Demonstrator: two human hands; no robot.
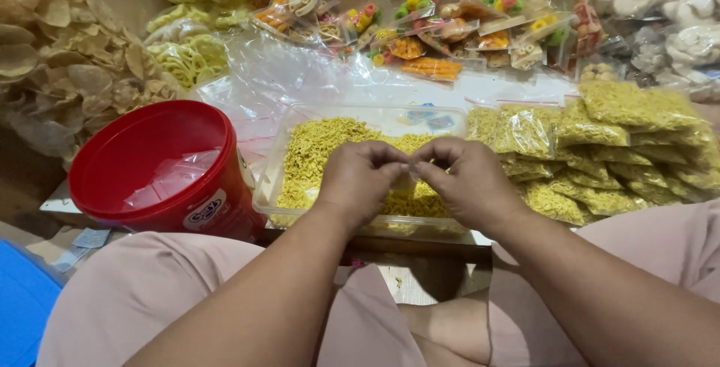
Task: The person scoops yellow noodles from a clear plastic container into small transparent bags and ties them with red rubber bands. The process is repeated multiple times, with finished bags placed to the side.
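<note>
Big pile of pale crackers point(67, 59) far left, then a red bucket point(154, 164) with clear plastic inside. Next, a clear tray point(360, 123) of yellow noodle snack. Over it, the left hand point(358, 178) and right hand point(466, 181) meet, fingertips pinched shut on a small bag point(406, 185) between them, mostly hidden. Filled yellow packets point(600, 149) are stacked on the right.
</note>
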